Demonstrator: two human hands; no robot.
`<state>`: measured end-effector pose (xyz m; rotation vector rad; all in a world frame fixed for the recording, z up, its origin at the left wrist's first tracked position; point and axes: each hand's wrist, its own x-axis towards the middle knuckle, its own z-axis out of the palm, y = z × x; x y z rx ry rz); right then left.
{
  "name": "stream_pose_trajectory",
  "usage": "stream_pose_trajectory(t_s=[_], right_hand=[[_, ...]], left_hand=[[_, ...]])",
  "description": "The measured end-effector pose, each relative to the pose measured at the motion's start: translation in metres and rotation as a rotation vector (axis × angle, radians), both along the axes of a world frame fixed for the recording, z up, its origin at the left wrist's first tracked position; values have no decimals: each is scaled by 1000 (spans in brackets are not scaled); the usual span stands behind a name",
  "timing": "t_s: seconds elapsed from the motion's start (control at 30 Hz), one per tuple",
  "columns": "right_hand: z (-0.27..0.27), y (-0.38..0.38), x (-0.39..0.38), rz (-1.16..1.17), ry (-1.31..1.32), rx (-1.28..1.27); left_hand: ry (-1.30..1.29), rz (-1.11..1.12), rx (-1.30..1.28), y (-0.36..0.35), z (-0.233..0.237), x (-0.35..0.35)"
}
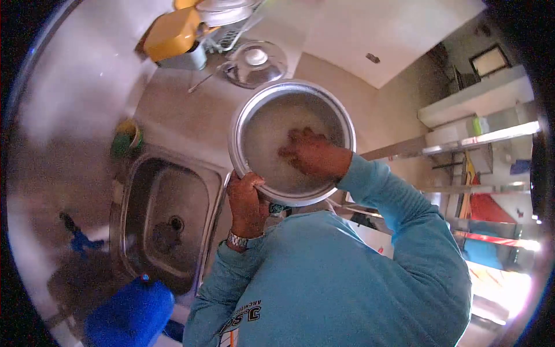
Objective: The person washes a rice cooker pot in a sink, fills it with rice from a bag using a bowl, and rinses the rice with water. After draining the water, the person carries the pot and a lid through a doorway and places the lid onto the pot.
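Note:
A round metal pot with cloudy, pale contents sits in front of my chest, beside the sink. My left hand grips its near-left rim, thumb over the edge, with a metal watch on the wrist. Reaching in from the right, my right hand is inside the pot, its fingers spread and bent down at the cloudy contents. The fingertips are blurred, and whatever lies under them is hidden. A glass lid with a white knob rests on the counter just beyond the pot.
A steel sink lies to the left, with a green and yellow container behind it. Blue cloth is at the lower left. A dish rack and yellow container stand at the back. Shelves are on the right.

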<state>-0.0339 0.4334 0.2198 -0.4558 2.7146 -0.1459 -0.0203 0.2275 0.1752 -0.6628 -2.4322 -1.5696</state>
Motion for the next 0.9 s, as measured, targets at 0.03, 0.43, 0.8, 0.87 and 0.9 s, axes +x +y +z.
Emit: stream_pose_trajectory(t_s=[0.03,0.43,0.8,0.87,0.9], right_hand=[[-10,16,-3,-23,-5,-7],[-31,101,-44,-366,34,-503],[-76,212,17,-220,58,-383],[-83,226,-17,-582,349,-650],[-79,223,-28,-592,363,-650]], left_hand=[[-5,-23,-7,10,0,-4],[-133,-131,-31,163,-14,-64],[-1407,-30,882,267,-42,-81],[-1406,-127,865,280,-49,-84],[-1424,-124,914,291,-46,-84]])
